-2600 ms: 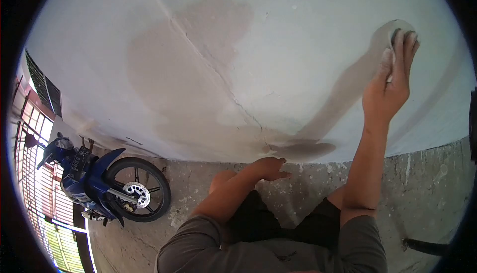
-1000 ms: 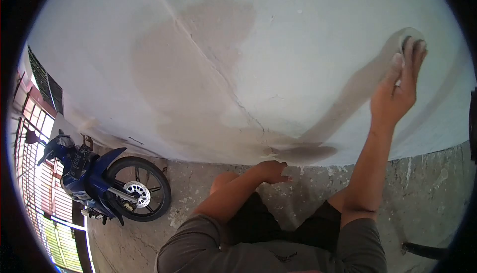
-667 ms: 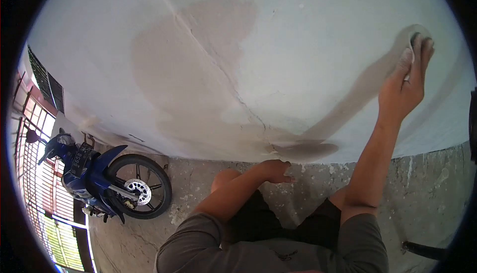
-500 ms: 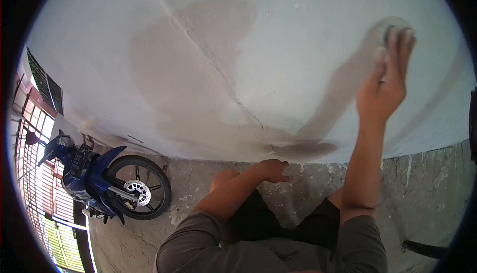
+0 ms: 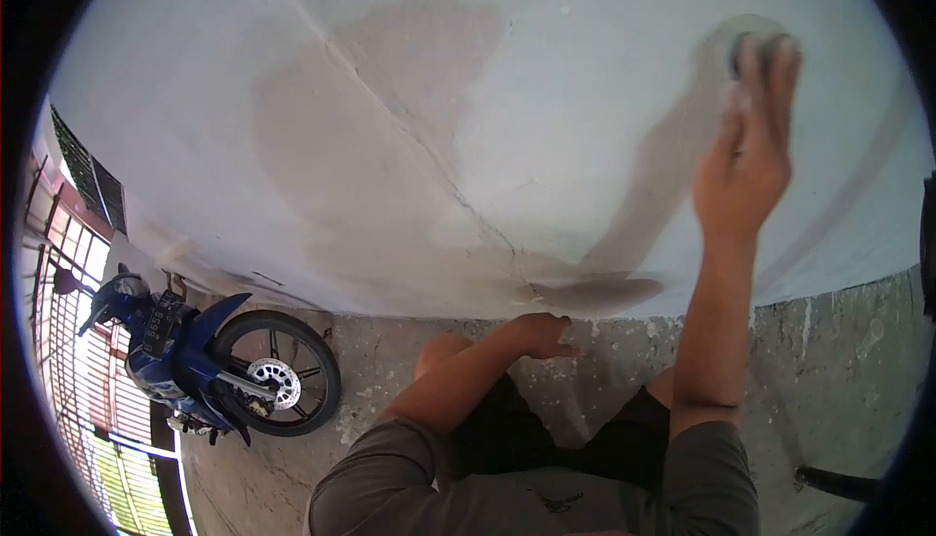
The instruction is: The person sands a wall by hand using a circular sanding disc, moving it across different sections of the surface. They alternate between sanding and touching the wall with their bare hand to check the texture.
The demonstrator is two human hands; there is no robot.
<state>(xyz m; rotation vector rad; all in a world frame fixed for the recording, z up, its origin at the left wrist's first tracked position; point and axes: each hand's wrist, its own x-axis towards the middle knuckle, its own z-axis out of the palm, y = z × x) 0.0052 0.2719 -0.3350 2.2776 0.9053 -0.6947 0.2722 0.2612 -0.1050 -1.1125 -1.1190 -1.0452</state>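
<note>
My right hand (image 5: pixel 749 146) is raised against the pale wall (image 5: pixel 595 97) at the upper right, blurred by motion. Its fingers press a round, light-coloured pad (image 5: pixel 751 25) flat to the wall, and they hide most of it. Low in the middle, my left hand (image 5: pixel 548 337) hangs over my knee near the foot of the wall. Its thumb and fingers are apart and nothing shows in it. A long crack (image 5: pixel 458 195) runs diagonally down the wall between the shadows of my head and arm.
A blue motorcycle (image 5: pixel 185 341) stands at the left, its front wheel near the wall. Behind it is a barred gate (image 5: pixel 83 409). The concrete floor (image 5: pixel 838 370) has pale splashes. A dark, tube-like object (image 5: pixel 838 483) lies at the lower right.
My right hand and the pad swung right and then back left and upward along the wall. My left hand has stayed almost in place.
</note>
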